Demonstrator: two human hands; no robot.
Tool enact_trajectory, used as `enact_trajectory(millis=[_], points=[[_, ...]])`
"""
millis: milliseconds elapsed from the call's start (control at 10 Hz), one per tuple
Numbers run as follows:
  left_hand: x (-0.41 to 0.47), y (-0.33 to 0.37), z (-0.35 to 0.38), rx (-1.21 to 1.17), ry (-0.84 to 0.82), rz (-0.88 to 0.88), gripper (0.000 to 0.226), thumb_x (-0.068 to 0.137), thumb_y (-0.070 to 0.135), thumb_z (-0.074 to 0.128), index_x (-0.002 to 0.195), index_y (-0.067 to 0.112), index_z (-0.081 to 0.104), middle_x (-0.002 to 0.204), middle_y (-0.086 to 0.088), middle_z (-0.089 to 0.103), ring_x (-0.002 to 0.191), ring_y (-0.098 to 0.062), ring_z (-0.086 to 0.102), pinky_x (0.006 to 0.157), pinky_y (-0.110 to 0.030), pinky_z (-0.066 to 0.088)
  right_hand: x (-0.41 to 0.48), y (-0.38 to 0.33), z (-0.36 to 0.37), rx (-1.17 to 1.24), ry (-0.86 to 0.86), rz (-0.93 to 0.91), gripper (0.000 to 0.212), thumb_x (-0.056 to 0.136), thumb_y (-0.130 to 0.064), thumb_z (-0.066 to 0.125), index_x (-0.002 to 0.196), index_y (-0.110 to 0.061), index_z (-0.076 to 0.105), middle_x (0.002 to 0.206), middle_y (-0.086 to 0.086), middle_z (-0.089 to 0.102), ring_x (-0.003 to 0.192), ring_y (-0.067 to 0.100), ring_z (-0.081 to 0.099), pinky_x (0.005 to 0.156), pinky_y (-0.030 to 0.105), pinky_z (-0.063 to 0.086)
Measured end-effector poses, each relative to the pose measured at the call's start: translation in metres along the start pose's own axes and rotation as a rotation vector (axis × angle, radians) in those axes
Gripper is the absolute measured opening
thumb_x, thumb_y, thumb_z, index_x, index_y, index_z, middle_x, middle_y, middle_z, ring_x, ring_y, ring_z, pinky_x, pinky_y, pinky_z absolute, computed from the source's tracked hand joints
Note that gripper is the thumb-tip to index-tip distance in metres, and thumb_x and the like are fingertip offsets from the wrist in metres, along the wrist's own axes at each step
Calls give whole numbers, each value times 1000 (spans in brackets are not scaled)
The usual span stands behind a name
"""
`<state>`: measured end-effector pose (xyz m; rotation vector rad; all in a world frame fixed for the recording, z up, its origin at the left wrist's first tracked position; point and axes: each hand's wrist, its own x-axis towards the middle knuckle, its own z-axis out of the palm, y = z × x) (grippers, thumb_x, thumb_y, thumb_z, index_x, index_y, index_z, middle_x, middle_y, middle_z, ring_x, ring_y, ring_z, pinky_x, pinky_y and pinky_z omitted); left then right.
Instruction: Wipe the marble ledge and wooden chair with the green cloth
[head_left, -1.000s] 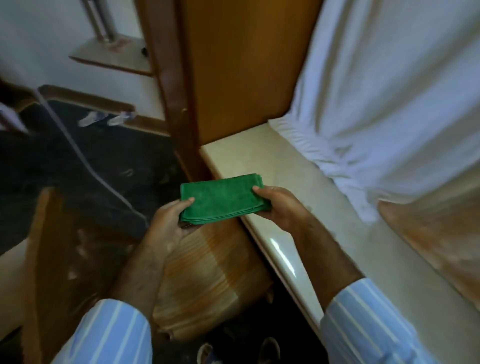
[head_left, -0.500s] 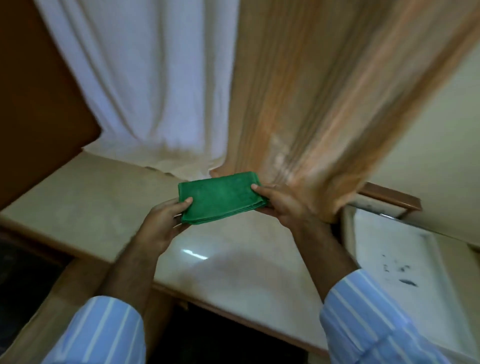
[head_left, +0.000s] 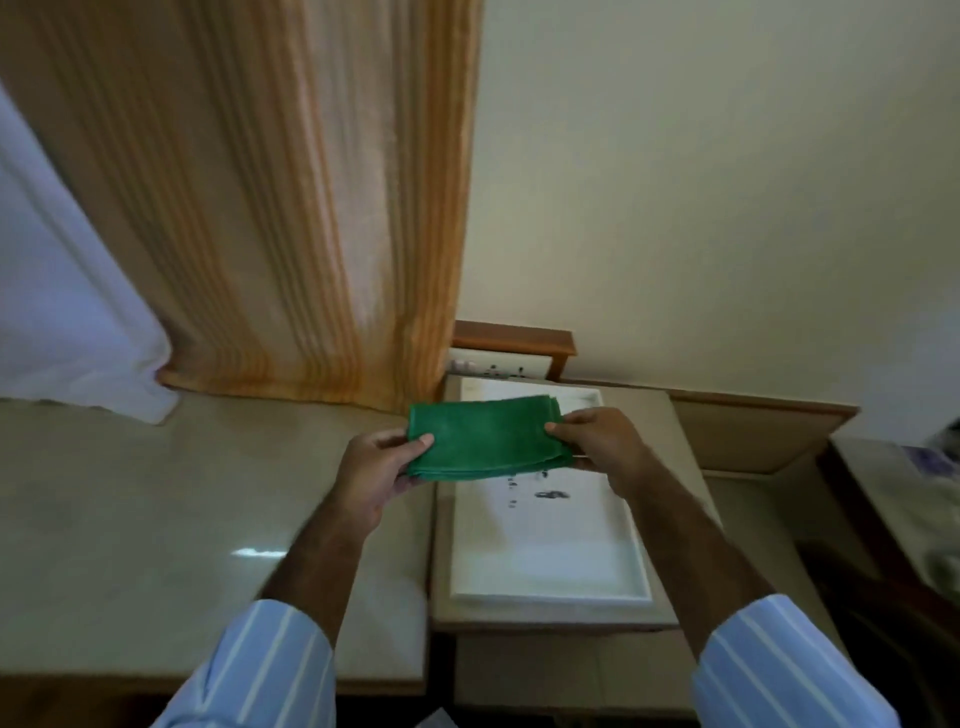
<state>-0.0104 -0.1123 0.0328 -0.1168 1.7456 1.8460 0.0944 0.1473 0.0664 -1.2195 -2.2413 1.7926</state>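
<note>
A folded green cloth (head_left: 485, 437) hangs in the air in front of me, held flat by both hands. My left hand (head_left: 376, 467) pinches its left edge and my right hand (head_left: 602, 441) pinches its right edge. Below and to the left spreads the pale marble ledge (head_left: 156, 519), glossy with a light glint. The cloth hovers above the ledge's right end and a white tray. No wooden chair is in view.
An orange striped curtain (head_left: 291, 208) and a white curtain (head_left: 62, 312) hang down onto the ledge's back. A white tray (head_left: 550, 551) with dark specks lies on a lower slab at the right. A switch panel (head_left: 498, 366) sits on the cream wall.
My view has swung right, from the door and chair past the curtains to the tray end of the ledge. Both hands kept their hold on the cloth.
</note>
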Motion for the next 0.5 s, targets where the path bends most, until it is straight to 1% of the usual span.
enact_trajectory(millis=[100, 200, 300, 400, 500], points=[[3, -23, 37, 173, 25, 3, 18, 87, 10, 77, 102, 1, 74, 101, -20, 77, 75, -23, 76, 60, -29, 63, 9, 35, -30, -221, 83, -8, 8, 87, -16, 85, 86, -14, 77, 102, 19, 81, 90, 30, 81, 84, 43, 68], [7, -43, 55, 459, 37, 63, 21, 83, 17, 82, 99, 6, 76, 95, -12, 79, 79, -22, 77, 70, -40, 65, 15, 65, -42, -362, 61, 60, 20, 87, -23, 85, 98, -7, 81, 99, 16, 82, 91, 31, 80, 90, 45, 66], [9, -54, 65, 786, 45, 140, 21, 79, 27, 85, 91, 11, 77, 85, -2, 77, 77, -16, 75, 72, -36, 64, 17, 85, -44, -543, 47, 63, 31, 88, -32, 84, 106, -7, 83, 92, 7, 79, 77, 17, 73, 77, 27, 61], [13, -64, 69, 999, 26, 132, 24, 79, 35, 84, 88, 14, 75, 84, -2, 77, 73, -13, 72, 70, -34, 62, 17, 99, -36, -614, 40, 61, 34, 87, -32, 85, 109, -6, 81, 107, 11, 81, 93, 22, 76, 88, 33, 63], [15, -60, 76, 1170, 59, 164, 46, 77, 41, 83, 111, 16, 66, 106, -3, 73, 89, -16, 69, 79, -34, 60, 12, 97, -33, -748, 100, 48, 40, 90, -40, 81, 116, -10, 74, 118, 9, 75, 107, 25, 75, 93, 37, 62]])
